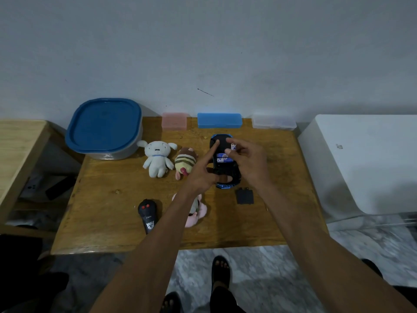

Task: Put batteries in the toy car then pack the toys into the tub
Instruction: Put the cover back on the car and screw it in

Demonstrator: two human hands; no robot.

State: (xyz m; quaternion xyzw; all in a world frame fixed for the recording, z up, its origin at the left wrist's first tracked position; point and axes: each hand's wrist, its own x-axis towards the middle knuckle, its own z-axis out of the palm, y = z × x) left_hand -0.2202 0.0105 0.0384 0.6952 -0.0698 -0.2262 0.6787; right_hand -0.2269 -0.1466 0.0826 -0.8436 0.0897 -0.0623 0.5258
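The blue toy car (222,141) lies upside down on the wooden table (126,206), its battery bay open with two blue-and-white batteries (223,157) inside. My left hand (203,171) grips the car, thumb near its front end and index finger stretched along its underside. My right hand (246,158) pinches a battery (233,146) upright just above the bay. The black battery cover (244,196) lies to the right of the car's near end. The grey tub (106,132) with a blue lid on stands at the back left.
A white plush (156,157), a striped plush (185,162) and a pink plush (196,211), partly under my left forearm, lie left of the car. A black remote (147,214) lies near the front. Pink (174,120), blue (219,120) and clear (273,121) cases line the back edge.
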